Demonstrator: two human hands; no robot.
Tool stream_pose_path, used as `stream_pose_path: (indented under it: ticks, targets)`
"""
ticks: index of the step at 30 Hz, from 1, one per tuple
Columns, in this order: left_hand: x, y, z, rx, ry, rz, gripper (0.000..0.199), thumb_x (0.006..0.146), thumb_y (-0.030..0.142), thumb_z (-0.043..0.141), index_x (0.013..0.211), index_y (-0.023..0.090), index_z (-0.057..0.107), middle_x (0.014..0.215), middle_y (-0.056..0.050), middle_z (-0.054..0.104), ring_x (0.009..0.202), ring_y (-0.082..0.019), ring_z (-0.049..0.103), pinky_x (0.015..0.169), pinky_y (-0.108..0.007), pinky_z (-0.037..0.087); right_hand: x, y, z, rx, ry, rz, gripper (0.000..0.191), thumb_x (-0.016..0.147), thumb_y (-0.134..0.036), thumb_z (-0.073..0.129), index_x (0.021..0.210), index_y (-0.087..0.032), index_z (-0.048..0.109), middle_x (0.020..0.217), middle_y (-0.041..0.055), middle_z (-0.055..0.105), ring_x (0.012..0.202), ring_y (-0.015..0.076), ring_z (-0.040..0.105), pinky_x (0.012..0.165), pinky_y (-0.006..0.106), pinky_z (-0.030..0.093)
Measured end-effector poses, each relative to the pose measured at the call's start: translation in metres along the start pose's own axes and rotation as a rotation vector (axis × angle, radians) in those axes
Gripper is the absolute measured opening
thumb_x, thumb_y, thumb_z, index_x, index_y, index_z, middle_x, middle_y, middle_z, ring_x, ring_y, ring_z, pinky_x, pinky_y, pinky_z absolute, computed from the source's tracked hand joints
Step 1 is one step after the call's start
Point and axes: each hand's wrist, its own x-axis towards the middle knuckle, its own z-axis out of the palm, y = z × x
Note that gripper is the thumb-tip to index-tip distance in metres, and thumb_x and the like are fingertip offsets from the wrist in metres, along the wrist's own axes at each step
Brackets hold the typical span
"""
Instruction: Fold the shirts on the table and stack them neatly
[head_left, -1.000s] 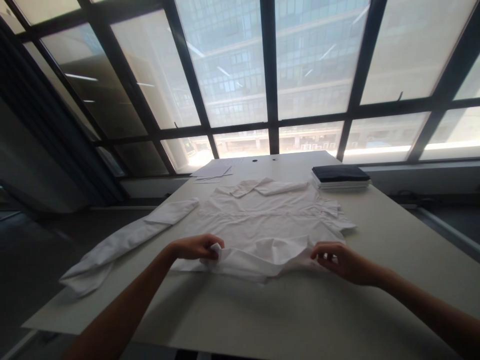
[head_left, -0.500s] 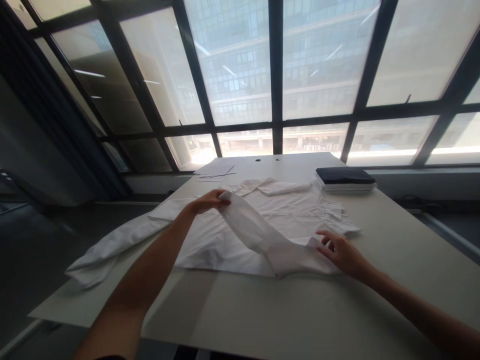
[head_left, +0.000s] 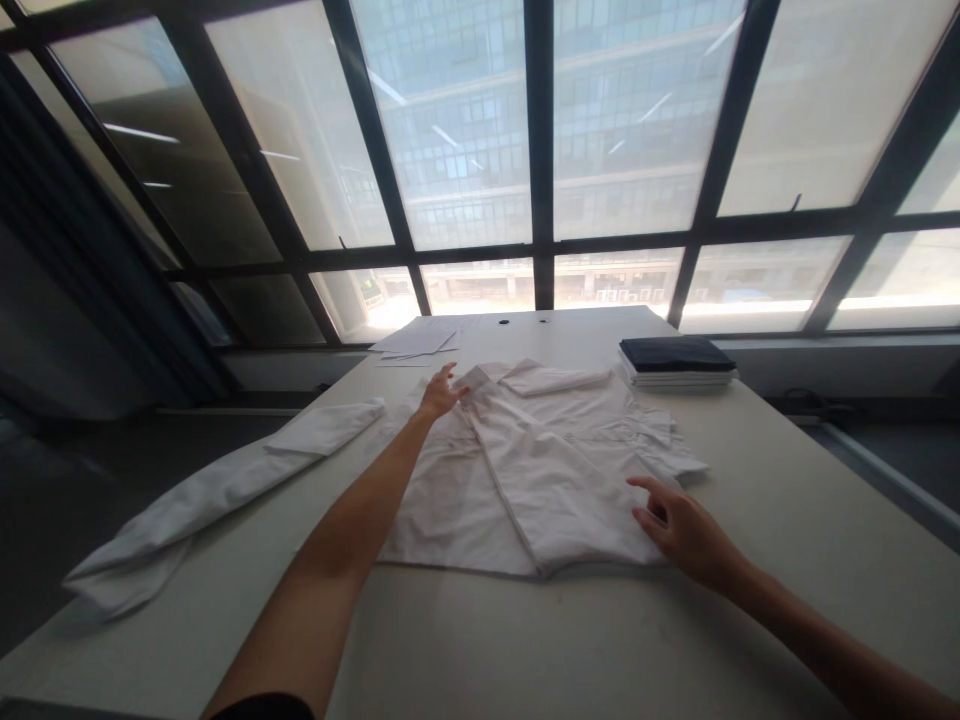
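A white shirt [head_left: 525,470] lies on the pale table [head_left: 480,640], one front panel folded diagonally over the body. At the panel's upper left corner, near the collar, is my left hand [head_left: 441,392], its fingers apart and nothing gripped. My right hand [head_left: 675,525] hovers by the lower right side of the shirt, thumb and fingers apart, holding nothing. A long white sleeve [head_left: 217,490] stretches out to the left, reaching the table's left edge.
A stack of folded cloth, dark on top and white below [head_left: 675,362], sits at the back right. Paper sheets [head_left: 420,338] lie at the back left. Large windows stand behind the table, with a dark curtain [head_left: 97,230] at the left.
The raised white panel has been laid flat over the shirt. My left hand has let go of its corner and opened. The view has shifted slightly.
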Motion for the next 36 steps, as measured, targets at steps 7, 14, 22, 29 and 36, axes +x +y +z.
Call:
stream_pose_path:
  ticks: [7,14,22,29,36]
  targets:
    - [-0.030,-0.027,0.022,0.079,0.042,0.006,0.051,0.091,0.024,0.052,0.140,0.013,0.051,0.131,-0.016,0.061,0.117,-0.027,0.060,0.106,-0.041,0.046,-0.008,-0.006,0.004,-0.052,0.033,0.047,0.049,0.087,-0.025,0.041,0.131,-0.018,0.061,0.073,0.0017,0.064,0.067,0.0206,0.061,0.067,0.031,0.043]
    - [-0.045,-0.003,0.029,0.140,-0.228,0.297,0.047,0.098,0.039,0.047,0.141,0.021,0.056,0.154,-0.008,0.048,0.145,-0.026,0.037,0.121,-0.043,0.027,-0.007,-0.006,-0.008,-0.119,0.059,0.056,0.039,0.094,-0.035,0.039,0.115,-0.020,0.068,0.068,0.0022,0.064,0.065,0.0216,0.061,0.065,0.031,0.040]
    - [-0.058,0.012,0.031,0.331,-0.510,0.297,0.059,0.103,0.053,0.029,0.156,0.028,0.036,0.166,-0.007,0.025,0.153,-0.032,0.018,0.121,-0.055,0.016,-0.015,0.011,-0.033,-0.104,-0.140,0.006,0.029,0.084,-0.036,0.060,0.109,-0.026,0.073,0.073,0.0024,0.067,0.069,0.0212,0.063,0.066,0.030,0.046]
    - [-0.066,0.072,0.025,0.402,-0.587,0.309,0.051,0.100,0.039,0.042,0.148,0.022,0.047,0.160,-0.015,0.036,0.150,-0.035,0.027,0.117,-0.061,0.024,-0.005,-0.001,-0.023,-0.167,0.068,-0.145,0.031,0.089,-0.026,0.053,0.113,-0.020,0.072,0.115,0.0132,0.068,0.112,0.0301,0.061,0.100,0.046,0.047]
    - [-0.189,0.161,0.041,0.031,-0.751,0.937,0.052,0.103,0.042,0.040,0.152,0.026,0.042,0.157,-0.009,0.043,0.149,-0.026,0.032,0.122,-0.051,0.022,0.030,-0.068,0.018,-0.054,0.108,-0.224,0.060,0.088,-0.009,0.034,0.144,-0.013,0.054,0.142,0.0145,0.057,0.134,0.0253,0.049,0.113,0.042,0.039]
